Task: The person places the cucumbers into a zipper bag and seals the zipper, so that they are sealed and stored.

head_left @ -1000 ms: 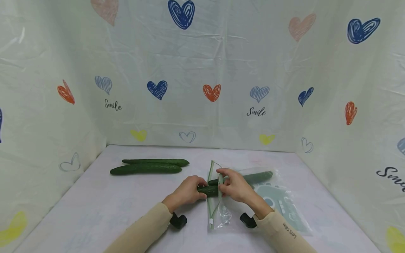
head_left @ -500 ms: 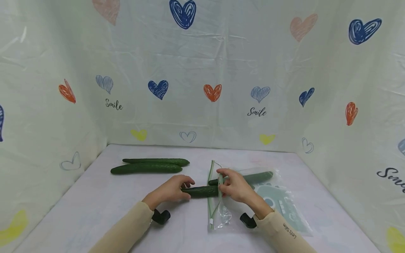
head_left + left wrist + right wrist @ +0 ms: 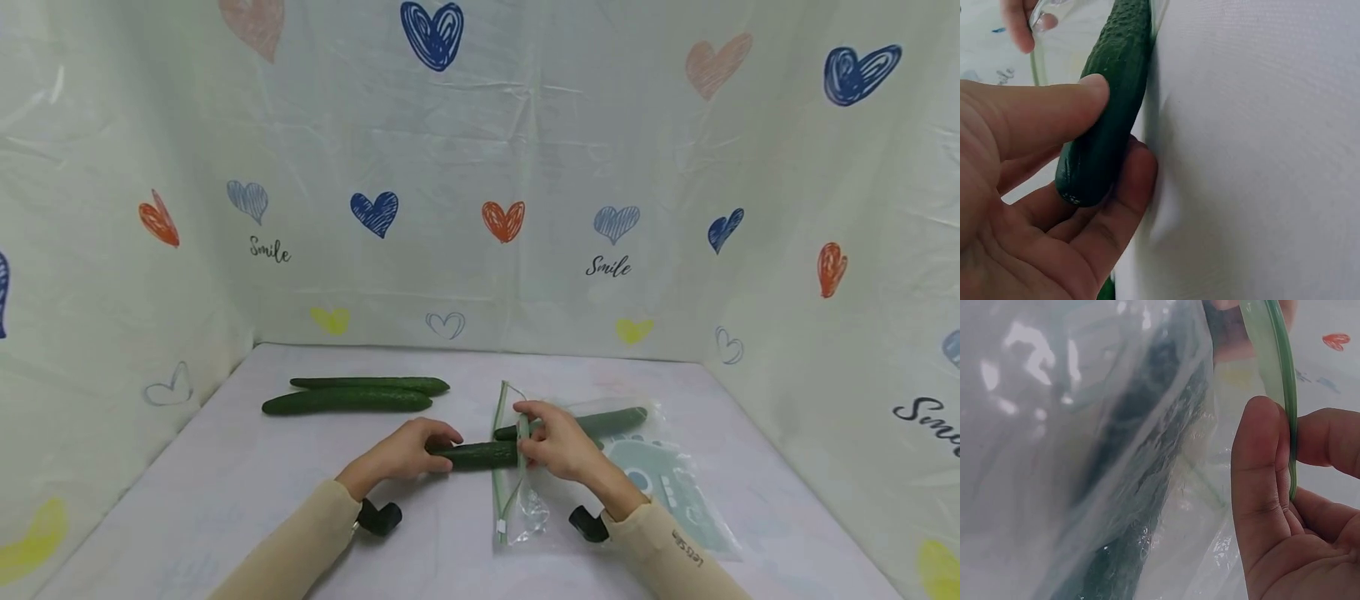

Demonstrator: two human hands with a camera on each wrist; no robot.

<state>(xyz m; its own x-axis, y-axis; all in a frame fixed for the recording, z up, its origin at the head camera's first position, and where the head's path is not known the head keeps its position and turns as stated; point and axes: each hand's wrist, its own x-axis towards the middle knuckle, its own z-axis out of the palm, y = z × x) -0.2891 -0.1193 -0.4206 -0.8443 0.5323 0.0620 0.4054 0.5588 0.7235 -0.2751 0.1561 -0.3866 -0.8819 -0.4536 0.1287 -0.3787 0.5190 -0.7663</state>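
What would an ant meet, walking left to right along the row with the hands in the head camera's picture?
Left hand → held cucumber → right hand → pale green print on the bag.

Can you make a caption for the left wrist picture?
The left grip holds one end of a bumpy green cucumber.
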